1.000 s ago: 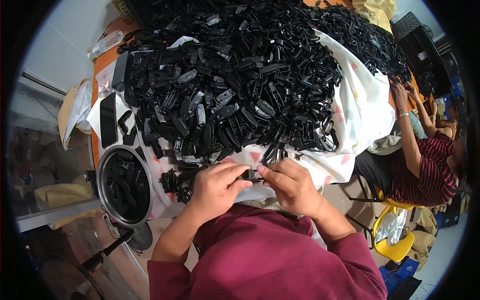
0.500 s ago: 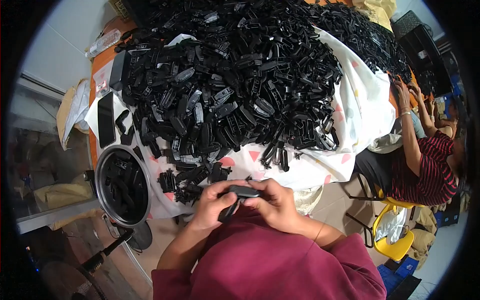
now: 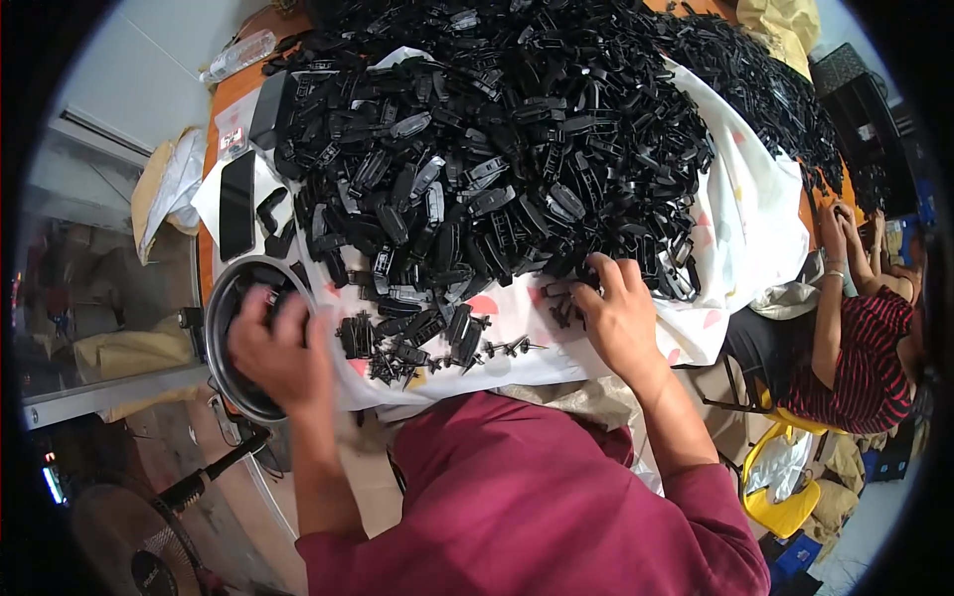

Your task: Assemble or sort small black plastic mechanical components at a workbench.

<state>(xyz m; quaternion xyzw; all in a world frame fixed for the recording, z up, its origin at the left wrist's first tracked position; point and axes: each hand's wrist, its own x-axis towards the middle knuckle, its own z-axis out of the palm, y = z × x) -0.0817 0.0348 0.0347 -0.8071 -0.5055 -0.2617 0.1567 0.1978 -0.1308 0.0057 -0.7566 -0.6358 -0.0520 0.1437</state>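
My left hand (image 3: 283,358), blurred by motion, is over the round metal bowl (image 3: 221,366) at the left. Its fingers look spread, and nothing shows between them. Dark parts lie inside the bowl, partly hidden by that hand. At the front edge of the big heap of black plastic clip-like parts (image 3: 467,179), my right hand (image 3: 626,323) reaches in with thumb and fingers apart. The fingertips are at small black pieces (image 3: 562,303) on the cloth. Between my hands sits a small group of black parts (image 3: 422,338), with thin pin-like pieces (image 3: 512,346) beside it.
A white patterned cloth (image 3: 750,223) lies under the heap. Left of the heap are a phone (image 3: 238,207) and a clear bottle (image 3: 238,57). A fan (image 3: 139,541) stands at lower left. At the right, a person in a striped shirt (image 3: 860,348) sits by a yellow chair (image 3: 785,507).
My hands have parted from the dark part they held together at my chest. The left has moved to the bowl, the right forward to the heap's edge. The view has shifted slightly.
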